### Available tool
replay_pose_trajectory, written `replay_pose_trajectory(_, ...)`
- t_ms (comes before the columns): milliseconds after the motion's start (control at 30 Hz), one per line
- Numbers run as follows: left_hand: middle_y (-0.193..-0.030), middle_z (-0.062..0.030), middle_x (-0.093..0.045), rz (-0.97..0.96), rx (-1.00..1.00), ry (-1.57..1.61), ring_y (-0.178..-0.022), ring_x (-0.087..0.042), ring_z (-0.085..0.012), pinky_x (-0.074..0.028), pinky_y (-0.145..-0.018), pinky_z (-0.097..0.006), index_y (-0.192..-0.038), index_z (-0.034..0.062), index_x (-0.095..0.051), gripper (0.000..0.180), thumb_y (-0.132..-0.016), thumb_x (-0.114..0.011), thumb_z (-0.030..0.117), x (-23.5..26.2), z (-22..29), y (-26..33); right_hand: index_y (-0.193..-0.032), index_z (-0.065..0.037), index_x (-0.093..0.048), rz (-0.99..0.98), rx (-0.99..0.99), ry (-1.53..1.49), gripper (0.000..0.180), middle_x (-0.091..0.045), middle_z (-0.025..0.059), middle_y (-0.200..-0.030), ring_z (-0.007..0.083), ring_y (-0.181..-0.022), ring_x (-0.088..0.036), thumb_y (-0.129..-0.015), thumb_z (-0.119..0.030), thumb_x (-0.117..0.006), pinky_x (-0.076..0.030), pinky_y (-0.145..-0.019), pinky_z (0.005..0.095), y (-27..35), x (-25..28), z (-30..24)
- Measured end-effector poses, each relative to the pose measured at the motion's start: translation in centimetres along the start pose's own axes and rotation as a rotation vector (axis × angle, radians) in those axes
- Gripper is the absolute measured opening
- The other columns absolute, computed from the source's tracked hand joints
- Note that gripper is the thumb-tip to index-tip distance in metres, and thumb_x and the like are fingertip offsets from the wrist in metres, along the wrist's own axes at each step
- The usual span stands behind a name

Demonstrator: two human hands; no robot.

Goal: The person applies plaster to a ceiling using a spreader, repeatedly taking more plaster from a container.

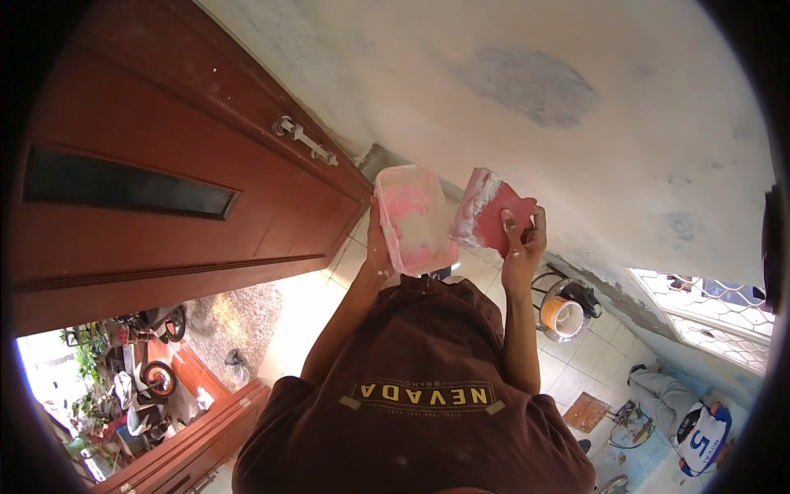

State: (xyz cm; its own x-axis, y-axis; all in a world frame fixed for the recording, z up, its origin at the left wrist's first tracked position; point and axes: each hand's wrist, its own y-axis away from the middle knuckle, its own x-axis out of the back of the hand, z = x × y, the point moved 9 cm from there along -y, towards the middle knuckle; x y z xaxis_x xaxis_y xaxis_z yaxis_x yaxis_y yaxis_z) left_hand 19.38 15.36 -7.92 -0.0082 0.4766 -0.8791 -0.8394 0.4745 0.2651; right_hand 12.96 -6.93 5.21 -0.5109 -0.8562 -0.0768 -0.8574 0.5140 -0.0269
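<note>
Pink plastic, smeared with white filler, fills my left hand (378, 255): a shallow tub (414, 218) that I hold from below, my grip wrapped around its lower edge so the open side tilts toward me. My right hand (521, 247) is closed on a red scraper (491, 216), fingers over its back, the white-coated blade edge pointing toward the tub and almost touching its right rim. Both are raised in front of a pale wall (576, 99) with a grey patch (531, 86). A brown wooden door (164, 165) with a metal handle (304, 138) stands to my left. Below, on the tiled floor (576, 362), sits a bucket (564, 317), and another person (691, 428) lies near the wall's foot.
</note>
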Motion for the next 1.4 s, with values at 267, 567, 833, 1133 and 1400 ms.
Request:
replay_pose_trajectory(267,-0.133,-0.0104,-0.060,0.098,-0.113,-0.084,-0.122,-0.060,-0.0257,-0.052,-0.103,-0.044,-0.147,0.0105,-0.046,0.068,-0.105,-0.038,0.064,-0.9,3.2,-0.8,-0.084,-0.009,-0.051,0.068,-0.031,0.032,0.026,-0.045,-0.0073,-0.066,0.0015,-0.059,-0.035,-0.103,-0.019,-0.067,-0.028,-0.052,0.0227,-1.3,-7.3,1.7)
replay_pose_trajectory(567,-0.143,-0.0093,-0.056,0.051,-0.048,-0.124,-0.129,-0.055,-0.0208,-0.044,-0.110,-0.038,-0.154,0.0080,-0.039,0.070,-0.108,-0.035,0.060,3.5,4.4,-2.0,-0.087,-0.010,-0.050,0.133,-0.142,-0.320,0.024,-0.051,-0.0065,-0.070,0.0007,-0.062,-0.039,-0.103,-0.017,-0.067,-0.031,-0.053,0.0218,-0.4,-12.9,3.9)
replay_pose_trajectory(833,-0.156,-0.0129,-0.043,-0.065,-0.139,-0.321,-0.141,-0.046,-0.0265,-0.036,-0.119,-0.038,-0.160,0.0053,-0.027,0.074,-0.109,-0.032,0.058,5.0,7.5,-2.3,-0.090,-0.010,-0.050,0.020,-0.125,-0.346,0.022,-0.054,-0.0031,-0.078,0.0036,-0.068,-0.047,-0.104,-0.019,-0.064,-0.040,-0.061,0.0234,-2.3,-14.5,3.4)
replay_pose_trajectory(1133,-0.132,-0.0079,-0.060,0.028,-0.333,-0.262,-0.120,-0.058,-0.0203,-0.049,-0.103,-0.041,-0.144,0.0059,-0.049,0.073,-0.105,-0.035,0.066,5.5,14.5,-2.7,-0.136,-0.006,-0.055,-0.185,-0.359,-0.618,0.035,-0.065,0.0045,-0.124,0.0133,-0.104,-0.066,-0.106,-0.025,-0.055,-0.057,-0.084,0.0301,-4.1,-21.2,3.1)
replay_pose_trajectory(1400,-0.141,-0.0149,-0.057,-0.092,-0.069,0.020,-0.126,-0.059,-0.0327,-0.051,-0.105,-0.053,-0.152,0.0092,-0.042,0.079,-0.101,-0.041,0.069,5.5,17.3,-2.4,-0.137,0.003,-0.050,-0.212,-0.534,-1.090,0.035,-0.057,0.0160,-0.137,0.0262,-0.121,-0.062,-0.109,-0.017,-0.044,-0.059,-0.100,0.0353,-9.1,-33.7,-0.4)
